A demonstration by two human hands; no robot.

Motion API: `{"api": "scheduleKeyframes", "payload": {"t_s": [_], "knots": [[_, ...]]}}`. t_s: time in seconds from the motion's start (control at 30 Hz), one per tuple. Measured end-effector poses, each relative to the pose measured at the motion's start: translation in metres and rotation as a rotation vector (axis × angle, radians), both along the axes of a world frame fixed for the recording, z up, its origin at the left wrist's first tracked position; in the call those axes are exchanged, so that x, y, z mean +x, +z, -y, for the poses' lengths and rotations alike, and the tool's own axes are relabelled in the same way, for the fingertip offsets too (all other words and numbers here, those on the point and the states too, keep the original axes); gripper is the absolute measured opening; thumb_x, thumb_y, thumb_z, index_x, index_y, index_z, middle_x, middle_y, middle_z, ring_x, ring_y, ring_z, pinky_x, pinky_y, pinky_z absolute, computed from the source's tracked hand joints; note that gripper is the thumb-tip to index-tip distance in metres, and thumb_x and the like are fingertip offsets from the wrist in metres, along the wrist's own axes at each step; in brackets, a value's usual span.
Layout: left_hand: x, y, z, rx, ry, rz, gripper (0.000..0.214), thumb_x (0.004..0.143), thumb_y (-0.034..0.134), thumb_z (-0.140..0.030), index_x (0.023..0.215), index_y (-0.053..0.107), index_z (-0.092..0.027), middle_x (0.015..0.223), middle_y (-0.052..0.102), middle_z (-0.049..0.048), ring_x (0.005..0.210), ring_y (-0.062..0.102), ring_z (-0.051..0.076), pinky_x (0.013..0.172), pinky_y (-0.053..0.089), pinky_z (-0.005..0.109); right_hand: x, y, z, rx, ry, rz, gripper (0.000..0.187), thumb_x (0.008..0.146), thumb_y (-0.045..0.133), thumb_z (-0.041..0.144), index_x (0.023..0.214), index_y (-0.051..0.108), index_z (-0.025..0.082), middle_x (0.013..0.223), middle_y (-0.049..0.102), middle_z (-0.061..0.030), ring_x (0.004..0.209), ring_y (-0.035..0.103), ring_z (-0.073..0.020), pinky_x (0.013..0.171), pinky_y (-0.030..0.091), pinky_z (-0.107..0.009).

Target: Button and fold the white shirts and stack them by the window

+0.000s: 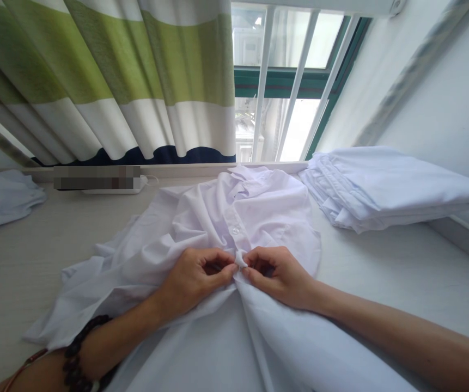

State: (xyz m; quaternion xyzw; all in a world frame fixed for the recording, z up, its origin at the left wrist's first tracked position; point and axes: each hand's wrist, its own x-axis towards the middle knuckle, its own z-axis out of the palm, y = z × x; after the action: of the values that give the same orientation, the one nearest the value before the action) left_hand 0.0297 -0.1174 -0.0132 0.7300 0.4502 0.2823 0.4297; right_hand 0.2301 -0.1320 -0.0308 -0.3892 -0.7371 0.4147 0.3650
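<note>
Cloth covered the middle of the frame: a white shirt (259,212) lay front-up on the pale table (381,272), its collar toward the window (295,81) at the top. The left hand (195,277) and the right hand (277,275) met at the centre, just below the middle of the garment. Each was pinched shut on an edge of the shirt's front opening, thumbs and forefingers touching across a small fold of fabric. Above them one button (235,231) showed on a placket that looked closed up to the collar, so the upper front seemed fastened. Below the hands the two front panels parted toward the bottom edge, seemingly unfastened there. A beaded bracelet (74,354) ringed the left wrist at lower left. A stack of folded white garments (389,185) sat at right, just beside the shirt. A green-striped curtain (115,81) hung at upper left.
</note>
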Motion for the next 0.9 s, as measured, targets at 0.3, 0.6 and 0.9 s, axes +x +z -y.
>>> {"api": "scheduleKeyframes", "payload": {"t_s": [0.3, 0.6, 0.9], "knots": [[0.001, 0.005, 0.006, 0.030, -0.064, 0.006, 0.016, 0.077, 0.065, -0.029, 0.080, 0.075, -0.017, 0.074, 0.074, 0.0010, 0.067, 0.065, 0.014, 0.060, 0.051, 0.018, -0.001, -0.002, 0.004, 0.180, -0.050, 0.095, 0.009, 0.082, 0.058, 0.025, 0.076, 0.058, 0.018, 0.061, 0.057, 0.0027, 0.054, 0.048, -0.0076, 0.050, 0.038, -0.018], [-0.004, 0.002, -0.002, -0.205, -0.054, 0.080, 0.017, 0.076, 0.065, -0.033, 0.075, 0.076, -0.019, 0.071, 0.073, -0.0006, 0.062, 0.064, 0.013, 0.054, 0.048, 0.017, -0.002, -0.001, 0.005, 0.203, -0.047, 0.093, 0.007, 0.083, 0.058, 0.025, 0.080, 0.059, 0.019, 0.065, 0.059, 0.0020, 0.054, 0.049, -0.0078, 0.050, 0.038, -0.018], [-0.005, -0.001, -0.004, -0.255, -0.067, 0.126, 0.013, 0.075, 0.066, -0.029, 0.074, 0.074, -0.018, 0.070, 0.073, -0.0008, 0.061, 0.064, 0.011, 0.055, 0.047, 0.016, -0.002, 0.000, 0.006, 0.218, -0.023, 0.092, 0.008, 0.083, 0.059, 0.024, 0.077, 0.056, 0.018, 0.063, 0.057, 0.0029, 0.054, 0.048, -0.0072, 0.050, 0.037, -0.017]]}}
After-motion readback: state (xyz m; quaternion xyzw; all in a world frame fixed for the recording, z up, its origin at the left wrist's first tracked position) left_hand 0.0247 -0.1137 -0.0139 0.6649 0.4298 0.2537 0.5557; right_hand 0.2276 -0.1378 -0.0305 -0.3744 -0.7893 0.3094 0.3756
